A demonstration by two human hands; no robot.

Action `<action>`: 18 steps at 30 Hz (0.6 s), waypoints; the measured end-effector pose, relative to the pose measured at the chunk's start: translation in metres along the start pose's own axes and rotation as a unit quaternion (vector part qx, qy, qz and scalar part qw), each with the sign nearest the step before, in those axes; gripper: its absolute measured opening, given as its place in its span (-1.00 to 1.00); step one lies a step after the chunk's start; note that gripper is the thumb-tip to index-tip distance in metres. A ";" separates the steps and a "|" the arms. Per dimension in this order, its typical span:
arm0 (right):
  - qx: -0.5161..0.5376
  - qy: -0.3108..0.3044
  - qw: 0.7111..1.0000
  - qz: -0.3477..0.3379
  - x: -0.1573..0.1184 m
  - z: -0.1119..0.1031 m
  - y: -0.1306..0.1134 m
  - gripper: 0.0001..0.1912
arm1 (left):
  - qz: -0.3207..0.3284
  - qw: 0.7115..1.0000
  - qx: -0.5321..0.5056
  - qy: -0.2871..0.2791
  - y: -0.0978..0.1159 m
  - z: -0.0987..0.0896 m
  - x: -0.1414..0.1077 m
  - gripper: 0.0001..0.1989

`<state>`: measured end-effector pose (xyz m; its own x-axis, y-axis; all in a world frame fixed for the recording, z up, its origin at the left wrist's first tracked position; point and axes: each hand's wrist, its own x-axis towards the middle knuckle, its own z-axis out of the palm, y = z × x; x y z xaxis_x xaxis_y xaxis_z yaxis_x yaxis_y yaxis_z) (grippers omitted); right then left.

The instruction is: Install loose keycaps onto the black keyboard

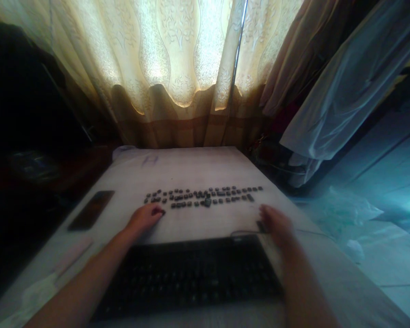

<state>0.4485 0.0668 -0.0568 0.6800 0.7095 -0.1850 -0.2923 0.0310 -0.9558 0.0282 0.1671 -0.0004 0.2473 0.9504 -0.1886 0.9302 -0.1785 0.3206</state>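
Both hands over a white table point(191, 165), flanking a dark keyboard point(191, 269) and its rows of loose keys point(207, 202).
Clock centred on keyboard: loose keys spread at 12 o'clock in uneven rows. Left hand point(145, 217) at 11, fingers curled, tips at a small dark key point(163, 212) by the near-left end of the rows; cannot tell whether it is pinched or only touched. Right hand point(276, 223) at 2, blurred, fingers bent, beside the cable point(248, 232); cannot tell whether it grips anything. Phone point(91, 210) lies flat at 10.
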 end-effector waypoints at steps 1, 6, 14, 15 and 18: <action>0.001 -0.001 1.000 0.000 0.000 0.000 0.000 -0.83 | 0.003 1.000 0.003 0.005 0.000 0.000 -0.002 -0.65; 0.004 -0.007 1.000 -0.003 -0.001 0.000 0.001 -0.81 | 0.009 1.000 0.019 0.023 0.006 0.002 -0.006 -0.66; 0.003 -0.008 1.000 0.002 0.002 -0.001 0.003 -0.76 | -0.013 0.998 0.049 0.035 0.018 0.007 -0.011 -0.64; 0.003 -0.006 1.000 0.002 0.003 -0.001 0.003 -0.76 | -0.012 0.998 0.055 0.041 0.019 0.007 -0.012 -0.65; 0.001 -0.003 1.000 0.002 0.003 -0.001 0.003 -0.76 | -0.004 0.996 0.074 0.058 0.023 0.008 -0.014 -0.75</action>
<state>0.4507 0.0684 -0.0607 0.6747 0.7137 -0.1884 -0.2974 0.0293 -0.9543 0.0482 0.1481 0.0020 0.2144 0.9736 -0.0785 0.9641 -0.1980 0.1772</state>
